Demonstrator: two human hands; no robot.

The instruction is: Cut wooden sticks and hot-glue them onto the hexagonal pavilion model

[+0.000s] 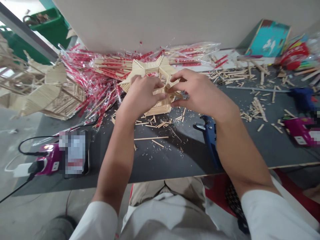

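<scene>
Wooden stick model [157,106] at frame centre, over a dark table [160,156], held between left hand [141,96] and right hand [197,91], fingers pressed together on it, loose sticks [155,136] lay scattered below, blue glue gun [209,140] lay lower right, red-printed chopstick packets [92,83] lay upper left

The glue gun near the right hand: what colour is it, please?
The glue gun is blue in the head view.
</scene>
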